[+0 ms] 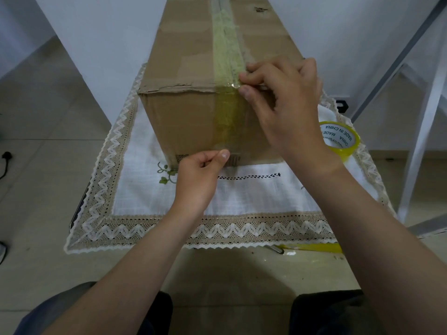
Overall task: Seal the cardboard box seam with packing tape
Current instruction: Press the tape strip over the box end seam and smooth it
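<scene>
A brown cardboard box (183, 56) stands on a white lace-edged cloth (145, 194). A yellowish tape strip (227, 54) runs along the top seam and down the near face. My left hand (200, 180) pinches the strip's lower end against the bottom of the near face. My right hand (283, 102) presses thumb and fingertips on the tape's right edge at the box's top front corner. A roll of yellow packing tape (339, 139) lies on the cloth to the right of the box, partly hidden by my right wrist.
A loose yellow tape scrap and a small metal tool (312, 247) lie on the floor just past the cloth's near right edge. White metal frame legs (420, 131) rise at the right. A dark plug (6, 157) lies on the tiled floor at far left.
</scene>
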A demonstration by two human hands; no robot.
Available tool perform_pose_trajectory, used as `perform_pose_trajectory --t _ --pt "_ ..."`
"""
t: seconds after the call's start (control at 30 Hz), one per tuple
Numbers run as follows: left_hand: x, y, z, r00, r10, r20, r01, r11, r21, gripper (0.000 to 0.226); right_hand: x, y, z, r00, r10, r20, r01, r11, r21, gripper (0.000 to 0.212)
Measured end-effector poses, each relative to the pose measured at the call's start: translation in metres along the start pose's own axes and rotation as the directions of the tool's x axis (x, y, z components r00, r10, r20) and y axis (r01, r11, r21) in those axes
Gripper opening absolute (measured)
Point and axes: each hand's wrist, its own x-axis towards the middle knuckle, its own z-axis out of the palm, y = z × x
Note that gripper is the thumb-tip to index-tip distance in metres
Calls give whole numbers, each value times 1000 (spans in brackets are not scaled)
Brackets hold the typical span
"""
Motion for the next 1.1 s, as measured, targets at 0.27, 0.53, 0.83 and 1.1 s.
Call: perform_pose_trajectory --t 0.27,0.53,0.83,1.1 --pt "3 -7 -1 999 32 -1 -32 999 28 7 -12 11 -1 983 -169 78 180 970 -164 39" --pt "6 -9 0 1000 14 -13 -14 1000 25 11 -12 11 3 993 -118 -19 117 990 -78 32" --pt "9 -13 0 999 45 -10 -44 999 20 7 -20 23 9 977 -210 35 212 960 -185 58" --pt "12 -16 0 999 36 -18 -35 999 27 11 -14 6 9 997 -59 -52 52 992 -113 41"
